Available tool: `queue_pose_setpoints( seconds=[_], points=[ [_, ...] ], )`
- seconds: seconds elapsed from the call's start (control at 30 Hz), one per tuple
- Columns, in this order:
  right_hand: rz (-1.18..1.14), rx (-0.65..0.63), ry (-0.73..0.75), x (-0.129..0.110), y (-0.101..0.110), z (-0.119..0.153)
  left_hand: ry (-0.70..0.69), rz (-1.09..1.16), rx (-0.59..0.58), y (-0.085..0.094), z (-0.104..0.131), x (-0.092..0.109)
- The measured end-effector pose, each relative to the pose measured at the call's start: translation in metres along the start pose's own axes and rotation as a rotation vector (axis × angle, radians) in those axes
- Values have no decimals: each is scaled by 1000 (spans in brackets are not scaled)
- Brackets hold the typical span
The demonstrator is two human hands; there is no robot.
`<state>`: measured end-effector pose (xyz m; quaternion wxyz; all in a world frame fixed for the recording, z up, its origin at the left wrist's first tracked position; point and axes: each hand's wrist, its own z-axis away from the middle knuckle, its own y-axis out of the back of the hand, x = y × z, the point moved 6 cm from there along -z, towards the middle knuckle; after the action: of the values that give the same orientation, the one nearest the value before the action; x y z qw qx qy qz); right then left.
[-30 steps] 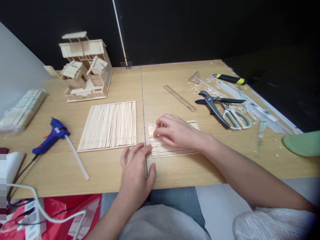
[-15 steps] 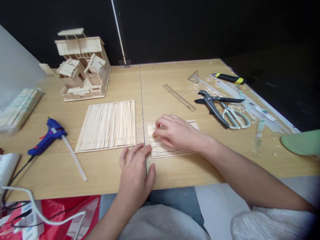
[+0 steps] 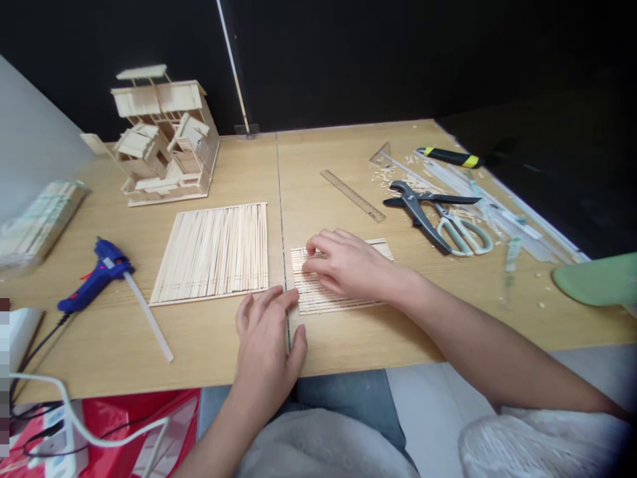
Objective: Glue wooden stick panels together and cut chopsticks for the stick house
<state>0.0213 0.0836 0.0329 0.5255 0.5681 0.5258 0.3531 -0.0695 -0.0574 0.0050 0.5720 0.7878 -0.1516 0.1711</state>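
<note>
A small panel of thin wooden sticks (image 3: 318,302) lies flat on the table. Over its left half is my right hand (image 3: 346,265), fingers curled with the tips down at the sticks; whether anything is pinched there is hidden. My left hand (image 3: 269,338) rests on the table with its fingers apart and empty, the index fingertip at the panel's left edge. To the left lies a larger square panel of upright sticks (image 3: 213,252), just beyond my left fingertips.
A stick model house (image 3: 164,139) stands back left, a blue glue gun (image 3: 99,272) front left. A ruler (image 3: 353,196), pliers (image 3: 415,212), scissors (image 3: 462,236), a cutter (image 3: 450,157) and stick scraps lie right. A green object (image 3: 597,279) is at the right edge.
The view has shifted slightly. Both hands keep nearly the same pose and place at the small panel.
</note>
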Motion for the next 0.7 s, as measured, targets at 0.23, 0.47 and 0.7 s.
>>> queue_pose_setpoints(
  seconds=[0.23,0.47,0.7],
  points=[
    [24,-16,-18,-3,-2,-2,-13,12,-4,-2,1,-2],
    [23,128,-180,28,12,4,-34,-8,31,-2,1,-3],
    [14,-119,-675,71,17,25,-53,-57,99,-2,1,-4]
  ],
)
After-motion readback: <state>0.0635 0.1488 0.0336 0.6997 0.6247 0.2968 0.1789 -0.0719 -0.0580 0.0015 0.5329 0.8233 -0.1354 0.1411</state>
